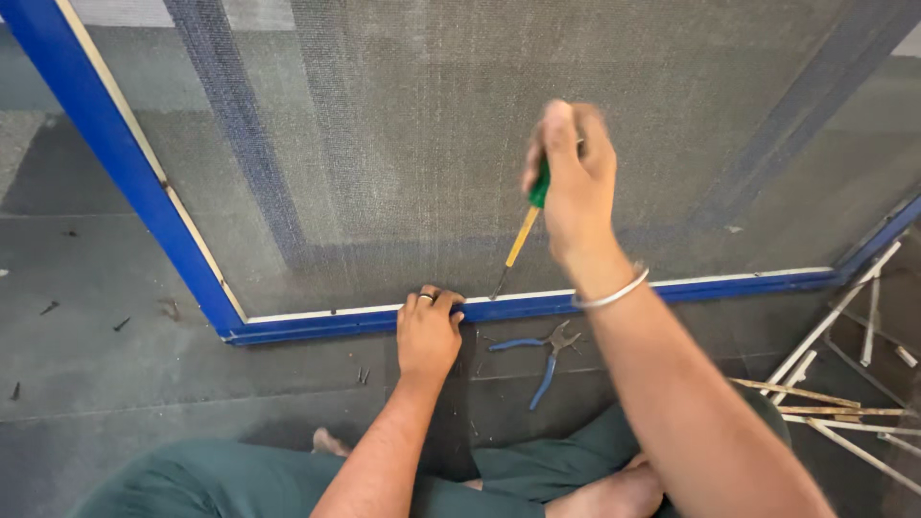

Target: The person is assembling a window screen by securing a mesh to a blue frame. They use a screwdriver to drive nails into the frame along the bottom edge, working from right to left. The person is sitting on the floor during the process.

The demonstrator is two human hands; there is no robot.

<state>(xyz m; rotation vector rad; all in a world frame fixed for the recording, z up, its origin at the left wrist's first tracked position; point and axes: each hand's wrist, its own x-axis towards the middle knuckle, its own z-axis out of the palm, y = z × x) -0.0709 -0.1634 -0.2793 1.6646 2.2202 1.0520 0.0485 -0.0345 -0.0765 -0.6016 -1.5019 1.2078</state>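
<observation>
While left hand (428,331) presses blue frame (537,305) | right hand (576,182) grip holding screwdriver (523,235); pliers (545,350) near

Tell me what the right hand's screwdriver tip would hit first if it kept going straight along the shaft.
The right hand angles the screwdriver down-left; its tip looks aimed at the white strip lining the blue frame, just right of the left hand. Depth is unclear.

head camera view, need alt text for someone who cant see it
A person sitting on the floor holds a green-and-yellow screwdriver in the right hand, tip down at a blue-framed mesh screen. The left hand presses the frame's bottom rail; blue-handled pliers lie nearby.
</observation>
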